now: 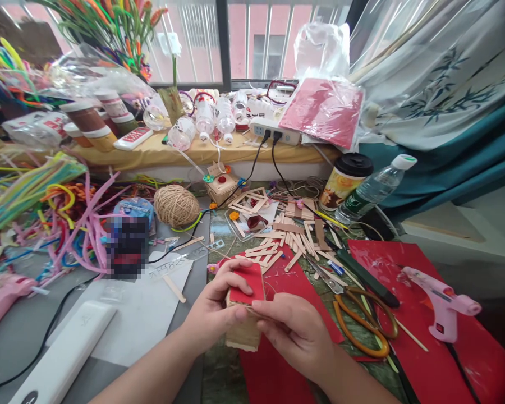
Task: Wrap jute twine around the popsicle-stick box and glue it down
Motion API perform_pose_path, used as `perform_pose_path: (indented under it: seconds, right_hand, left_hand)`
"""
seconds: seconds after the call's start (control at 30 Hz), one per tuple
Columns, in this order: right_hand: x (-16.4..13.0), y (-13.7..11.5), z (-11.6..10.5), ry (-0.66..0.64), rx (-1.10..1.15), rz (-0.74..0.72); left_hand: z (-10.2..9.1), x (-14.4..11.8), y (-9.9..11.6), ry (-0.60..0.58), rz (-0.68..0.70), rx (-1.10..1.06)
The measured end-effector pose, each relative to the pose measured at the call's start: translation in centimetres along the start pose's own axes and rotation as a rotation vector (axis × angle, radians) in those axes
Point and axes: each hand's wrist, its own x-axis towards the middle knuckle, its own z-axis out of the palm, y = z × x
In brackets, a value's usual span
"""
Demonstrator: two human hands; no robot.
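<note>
A small box (243,332) with pale wooden sides and a red top is held upright in front of me. My left hand (219,300) wraps round it, fingers over the red top and thumb on the near side. My right hand (297,331) is closed in a pinch at the box's right upper edge. A thin strand that looks like twine (272,285) curves up beside those fingertips; the pinch itself is partly hidden. Under the box lies red paper (273,381). Loose craft sticks (292,238) are piled just beyond.
Scissors (348,314) and a pink glue gun (441,306) lie to the right. Behind are a twine ball (177,206), a decorated box (223,185), a cup (345,179) and a water bottle (374,191). Pipe cleaners (84,224) and a long white object (65,353) occupy the left.
</note>
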Motion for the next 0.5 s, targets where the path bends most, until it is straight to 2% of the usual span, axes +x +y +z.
perform_pose_path:
  seconds: [0.13, 0.37, 0.5]
  right_hand:
    - [0.25, -0.05, 0.12, 0.041, 0.005, -0.012]
    - [-0.22, 0.1, -0.02, 0.08, -0.03, 0.023]
    - [-0.43, 0.37, -0.05, 0.1, -0.082, 0.031]
  left_hand:
    - [0.03, 0.2, 0.32, 0.002, 0.009, 0.03]
    - [-0.52, 0.27, 0.35, -0.108, 0.101, 0.178]
    - [-0.45, 0.18, 0.57, -0.014, 0.215, 0.287]
